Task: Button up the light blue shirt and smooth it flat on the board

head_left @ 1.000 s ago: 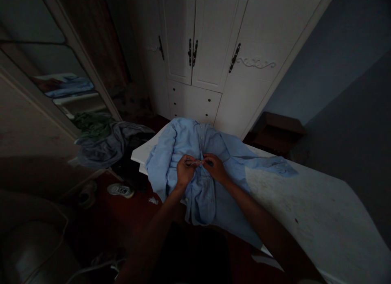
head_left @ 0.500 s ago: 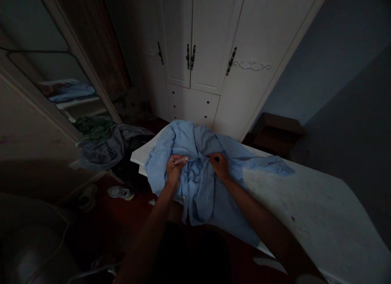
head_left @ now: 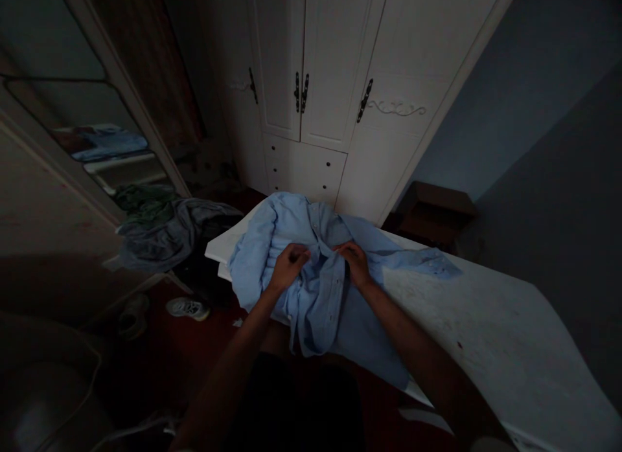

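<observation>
A light blue button-up shirt (head_left: 315,303) lies crumpled over the near corner of a white table (head_left: 486,335), part of it hanging off the edge. My left hand (head_left: 286,267) grips the shirt's fabric left of the button strip, fingers curled. On the other side of the strip my right hand (head_left: 356,263) pinches the cloth. The hands are a short way apart near the shirt's chest. One sleeve (head_left: 422,261) stretches to the right across the table.
A white wardrobe (head_left: 330,83) with dark handles stands behind the table. Grey and green clothes (head_left: 165,228) are heaped at the left, below a mirror (head_left: 97,147). Shoes (head_left: 187,307) lie on the dark red floor. A brown box (head_left: 437,212) sits by the blue wall.
My hands were together at the shirt front, moved apart, and have now drawn closer again, gripping the fabric. The view shifted slightly.
</observation>
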`<state>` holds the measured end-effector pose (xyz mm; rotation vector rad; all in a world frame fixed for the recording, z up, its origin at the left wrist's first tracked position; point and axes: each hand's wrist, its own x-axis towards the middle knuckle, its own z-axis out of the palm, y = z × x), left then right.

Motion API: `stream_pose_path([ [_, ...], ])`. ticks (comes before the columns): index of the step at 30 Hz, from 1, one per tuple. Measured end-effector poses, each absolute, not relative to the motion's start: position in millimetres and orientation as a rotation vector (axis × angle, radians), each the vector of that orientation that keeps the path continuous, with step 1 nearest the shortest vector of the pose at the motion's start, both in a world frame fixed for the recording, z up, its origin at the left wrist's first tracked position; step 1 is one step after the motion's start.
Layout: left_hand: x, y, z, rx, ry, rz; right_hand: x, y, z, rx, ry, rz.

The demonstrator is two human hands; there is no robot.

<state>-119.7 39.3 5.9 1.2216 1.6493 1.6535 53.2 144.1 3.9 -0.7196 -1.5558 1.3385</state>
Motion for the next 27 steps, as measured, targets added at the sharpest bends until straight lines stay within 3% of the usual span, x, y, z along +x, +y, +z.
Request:
stream_pose_path([
  [3,-122,50,14,1.589,1.9,1.425,53,144,7,-0.744,-1.526,1.478],
  [8,-124,68,25,1.897,2.062,1.341,54,144,13,-0.711,-1.484,1.625],
  [19,-145,86,1,2.064,1.737,1.293,46,149,12,-0.77,-1.647,1.783],
  [22,-145,84,1,2.072,1.786,1.31,41,144,18,-0.823,-1.821,1.595],
  [27,-144,83,-1,2.173,1.776,1.257,29,140,27,-0.868,-2.202,0.881],
])
